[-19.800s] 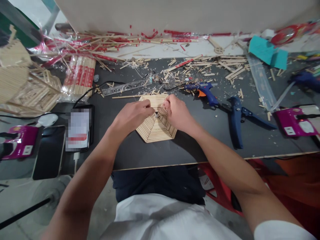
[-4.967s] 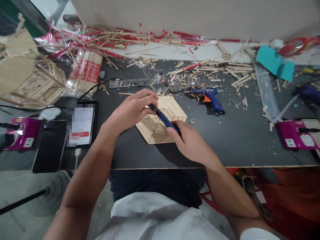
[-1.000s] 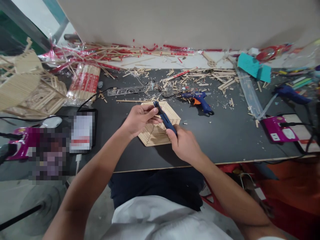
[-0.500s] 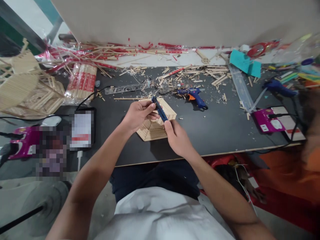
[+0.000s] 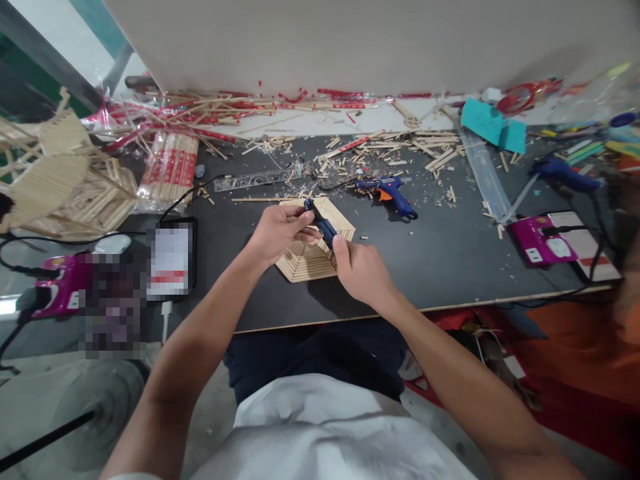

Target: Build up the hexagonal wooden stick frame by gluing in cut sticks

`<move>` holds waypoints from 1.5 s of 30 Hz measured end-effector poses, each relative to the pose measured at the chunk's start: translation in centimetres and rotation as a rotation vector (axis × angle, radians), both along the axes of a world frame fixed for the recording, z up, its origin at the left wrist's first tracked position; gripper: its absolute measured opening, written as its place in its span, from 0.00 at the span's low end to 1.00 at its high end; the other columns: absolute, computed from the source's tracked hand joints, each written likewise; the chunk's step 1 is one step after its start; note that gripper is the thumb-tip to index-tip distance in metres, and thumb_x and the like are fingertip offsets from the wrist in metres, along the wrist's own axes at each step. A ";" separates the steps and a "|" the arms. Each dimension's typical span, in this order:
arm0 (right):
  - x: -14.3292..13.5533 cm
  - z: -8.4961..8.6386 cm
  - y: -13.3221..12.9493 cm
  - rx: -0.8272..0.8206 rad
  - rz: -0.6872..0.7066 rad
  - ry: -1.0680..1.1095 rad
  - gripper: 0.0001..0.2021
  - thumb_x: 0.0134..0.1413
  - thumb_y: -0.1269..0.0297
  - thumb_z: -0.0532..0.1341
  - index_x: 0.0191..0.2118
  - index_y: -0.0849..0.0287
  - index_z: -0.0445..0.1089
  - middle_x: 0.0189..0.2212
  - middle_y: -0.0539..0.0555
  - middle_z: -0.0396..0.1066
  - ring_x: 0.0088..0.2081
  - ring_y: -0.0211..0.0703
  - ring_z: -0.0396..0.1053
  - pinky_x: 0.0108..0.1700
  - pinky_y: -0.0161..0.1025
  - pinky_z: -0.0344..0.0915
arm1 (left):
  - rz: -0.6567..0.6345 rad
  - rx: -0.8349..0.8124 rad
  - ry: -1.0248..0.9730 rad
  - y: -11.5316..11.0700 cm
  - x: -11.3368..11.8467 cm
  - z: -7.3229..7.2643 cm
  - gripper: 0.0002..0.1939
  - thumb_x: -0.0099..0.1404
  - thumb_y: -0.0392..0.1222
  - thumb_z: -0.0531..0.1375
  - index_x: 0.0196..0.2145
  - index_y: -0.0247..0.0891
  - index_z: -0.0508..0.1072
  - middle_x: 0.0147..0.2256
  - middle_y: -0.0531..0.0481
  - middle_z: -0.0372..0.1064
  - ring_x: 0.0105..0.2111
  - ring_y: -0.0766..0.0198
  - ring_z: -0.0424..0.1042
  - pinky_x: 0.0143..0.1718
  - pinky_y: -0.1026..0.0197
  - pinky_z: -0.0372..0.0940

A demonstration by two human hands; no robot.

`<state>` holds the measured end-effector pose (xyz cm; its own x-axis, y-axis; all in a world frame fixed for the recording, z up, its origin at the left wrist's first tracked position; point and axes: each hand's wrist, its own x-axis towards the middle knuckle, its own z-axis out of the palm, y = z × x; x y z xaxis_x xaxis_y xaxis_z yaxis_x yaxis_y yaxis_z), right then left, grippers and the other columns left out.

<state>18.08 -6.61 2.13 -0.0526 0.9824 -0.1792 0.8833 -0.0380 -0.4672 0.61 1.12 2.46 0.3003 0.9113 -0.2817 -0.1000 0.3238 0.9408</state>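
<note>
Both my hands are on a narrow dark-blue hand tool (image 5: 325,230) that looks like a cutter, though its exact kind is unclear. My left hand (image 5: 279,233) pinches its far end between thumb and fingers. My right hand (image 5: 364,268) is wrapped round the near end, thumb on top. Under the tool, a hexagonal piece of thin wooden sticks (image 5: 310,265), laid in concentric rows, rests on the table. My hands hide part of its middle. A long thin stick (image 5: 260,199) lies just behind it.
A blue glue gun (image 5: 395,193) lies behind right, with stick offcuts (image 5: 430,147) beyond. Left are a phone (image 5: 170,260), wrapped sticks (image 5: 173,167) and a stick-built structure (image 5: 60,180). A second glue gun (image 5: 563,175) and magenta power socket (image 5: 545,241) are right.
My right hand has shifted slightly up along the tool, and the tool has turned a little in my hands. The whole view has moved slightly.
</note>
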 end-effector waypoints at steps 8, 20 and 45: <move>-0.6 0.4 0.1 -0.014 -0.018 -0.040 0.38 0.74 0.45 0.34 0.39 0.61 0.78 0.35 0.66 0.80 0.38 0.55 0.79 0.35 0.43 0.61 | 0.042 -0.096 -0.011 0.3 0.0 0.1 0.06 0.69 0.29 0.64 0.32 0.28 0.76 0.25 0.50 0.76 0.22 0.72 0.76 0.28 0.73 0.72; -1.1 -0.7 0.1 -0.010 -0.033 -0.100 0.37 0.74 0.45 0.34 0.41 0.62 0.76 0.37 0.67 0.80 0.38 0.56 0.78 0.34 0.42 0.59 | 0.014 -0.042 0.064 0.3 -0.4 -0.4 0.08 0.69 0.32 0.64 0.30 0.30 0.76 0.27 0.48 0.77 0.26 0.68 0.79 0.36 0.65 0.77; 7.1 -0.9 -2.5 0.187 -0.316 -0.586 0.28 0.72 0.48 0.47 0.49 0.71 0.71 0.41 0.71 0.73 0.41 0.62 0.72 0.39 0.46 0.58 | -0.034 0.203 0.126 -0.1 -1.8 -0.1 0.12 0.69 0.46 0.65 0.36 0.32 0.76 0.31 0.44 0.79 0.26 0.64 0.79 0.26 0.64 0.74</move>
